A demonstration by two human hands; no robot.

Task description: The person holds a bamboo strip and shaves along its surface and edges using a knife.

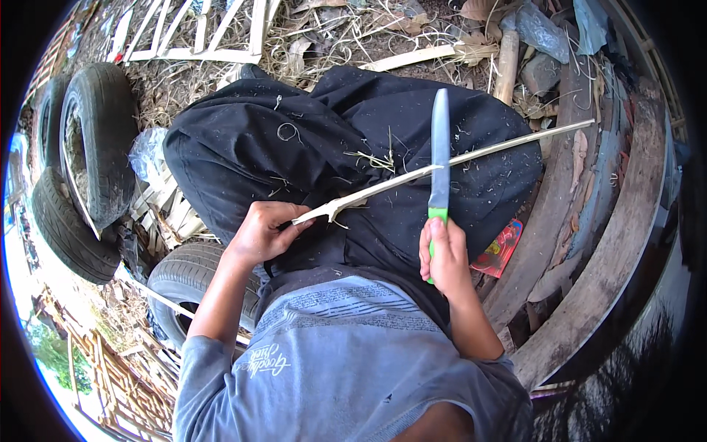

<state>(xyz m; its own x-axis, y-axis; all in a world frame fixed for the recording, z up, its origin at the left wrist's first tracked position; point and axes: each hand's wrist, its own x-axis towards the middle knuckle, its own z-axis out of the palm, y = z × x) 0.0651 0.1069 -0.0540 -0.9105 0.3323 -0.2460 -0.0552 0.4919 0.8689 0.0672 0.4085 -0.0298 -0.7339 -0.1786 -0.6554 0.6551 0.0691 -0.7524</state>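
— What does each hand have?

— The left hand (pixel 261 234) is clenched around the near, thicker end of a pale bamboo strip (pixel 442 166). The right hand (pixel 444 254) is wrapped tight around the green handle of a knife (pixel 440 155), thumb lying up along the handle.

— Which way does the strip run from the left grip?

— Away and to the right. Its long axis climbs from the left fist across the lap in dark trousers (pixel 309 147) and on past the right knee, thinning to a tip well beyond the blade. A small splinter curls off it just past the left fingers.

— And the knife against it?

— The blade stands nearly upright from the right fist, pointing away from the body, and crosses the strip almost square. It meets or overlaps the strip just above the handle; I cannot tell whether the edge bites or only rests there. The right hand is nearer that crossing; the left holds further back along the strip.

— Any packages or labels?

— One: a flat red packet (pixel 501 247) with yellow and pale patches, lying just right of the right hand, half tucked under the trouser leg beside a curved wooden plank (pixel 589 280). The grey shirt bears a pale script mark below the left forearm. Old tyres (pixel 96 140) are stacked well left of the left hand.
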